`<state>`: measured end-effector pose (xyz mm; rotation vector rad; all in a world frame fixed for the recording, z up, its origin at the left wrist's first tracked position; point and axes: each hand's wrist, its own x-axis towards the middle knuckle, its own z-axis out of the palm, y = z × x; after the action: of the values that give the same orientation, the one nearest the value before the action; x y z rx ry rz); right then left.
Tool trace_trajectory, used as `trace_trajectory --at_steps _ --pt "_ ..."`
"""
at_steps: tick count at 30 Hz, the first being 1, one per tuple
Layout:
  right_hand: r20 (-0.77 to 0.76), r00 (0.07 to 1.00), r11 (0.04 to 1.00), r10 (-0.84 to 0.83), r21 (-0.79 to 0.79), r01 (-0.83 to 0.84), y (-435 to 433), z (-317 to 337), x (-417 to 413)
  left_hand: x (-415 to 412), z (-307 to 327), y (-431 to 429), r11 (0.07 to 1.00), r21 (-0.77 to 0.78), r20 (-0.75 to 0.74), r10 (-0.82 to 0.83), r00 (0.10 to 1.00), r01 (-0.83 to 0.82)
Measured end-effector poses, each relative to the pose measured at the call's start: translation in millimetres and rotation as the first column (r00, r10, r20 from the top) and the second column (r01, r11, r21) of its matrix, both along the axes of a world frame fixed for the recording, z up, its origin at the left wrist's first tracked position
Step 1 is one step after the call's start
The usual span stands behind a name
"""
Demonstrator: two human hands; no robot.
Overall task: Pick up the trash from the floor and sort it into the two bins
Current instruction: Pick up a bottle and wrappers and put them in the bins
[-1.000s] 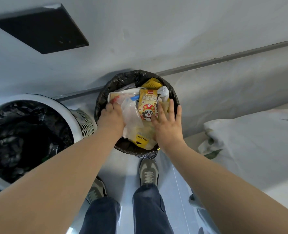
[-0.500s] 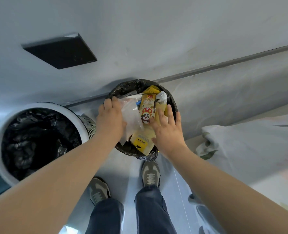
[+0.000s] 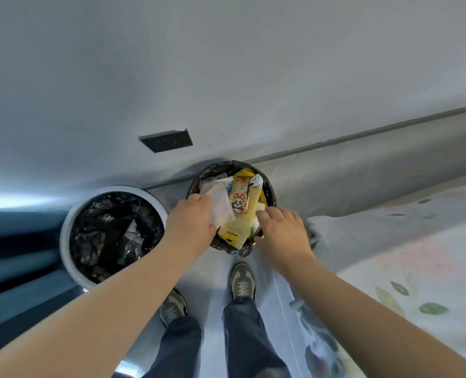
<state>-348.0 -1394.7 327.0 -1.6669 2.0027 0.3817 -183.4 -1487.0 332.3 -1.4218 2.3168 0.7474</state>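
Standing against the grey wall point(image 3: 226, 64): large white round plastic bin point(image 3: 66, 241) left, small round black-bagged bin point(image 3: 270, 192) right. Lying piled in the latter: yellow cardboard cartons point(image 3: 233, 235), crumpled clear plastic bag point(image 3: 221, 204). Reaching over its near rim: left hand point(image 3: 192, 222), right hand point(image 3: 281, 231).

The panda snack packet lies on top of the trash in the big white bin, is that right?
No. The head view shows the panda snack packet on top of the trash in the smaller black-bagged bin by the wall, where the left hand and right hand reach. The white bin stands beside it.
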Motion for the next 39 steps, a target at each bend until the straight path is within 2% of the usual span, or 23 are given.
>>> trace_trajectory --at_steps 5,10,15,18,25,31,35,39 --pt "-0.048 0.999 0.995 0.002 -0.101 -0.007 3.7 80.8 15.2 22.7 80.1 5.9 0.991 0.065 0.055 -0.123 0.991 0.119" --pt "0.020 0.997 0.987 -0.080 -0.139 0.082 11.8 184.3 43.6 49.6 186.5 13.7 0.993 0.070 0.053 -0.096 0.994 0.092" --pt "0.062 0.995 0.990 -0.079 -0.112 0.086 19.5 286.1 75.3 92.1 286.4 35.2 0.998 0.039 0.025 0.039 0.999 -0.040" --pt "0.060 0.998 0.994 -0.009 -0.105 0.015 15.4 350.3 92.5 122.8 338.9 45.9 0.994 0.060 -0.011 0.094 0.996 -0.093" --pt "0.091 0.983 0.961 0.157 -0.243 -0.131 -9.0 488.2 125.2 176.2 461.5 50.7 0.964 -0.028 -0.177 0.257 0.950 -0.265" --pt "0.150 0.921 0.862 0.358 -0.433 -0.265 -54.8 560.4 156.1 199.2 533.4 41.9 0.846 -0.165 -0.303 0.446 0.842 -0.508" --pt "0.119 0.835 0.765 0.537 -0.486 -0.423 -84.7 593.5 162.3 195.5 563.5 50.7 0.723 -0.213 -0.341 0.575 0.743 -0.657" --pt "0.084 0.708 0.648 0.701 -0.489 -0.583 -98.0 613.7 165.4 185.3 579.3 72.4 0.603 -0.225 -0.338 0.688 0.642 -0.765"
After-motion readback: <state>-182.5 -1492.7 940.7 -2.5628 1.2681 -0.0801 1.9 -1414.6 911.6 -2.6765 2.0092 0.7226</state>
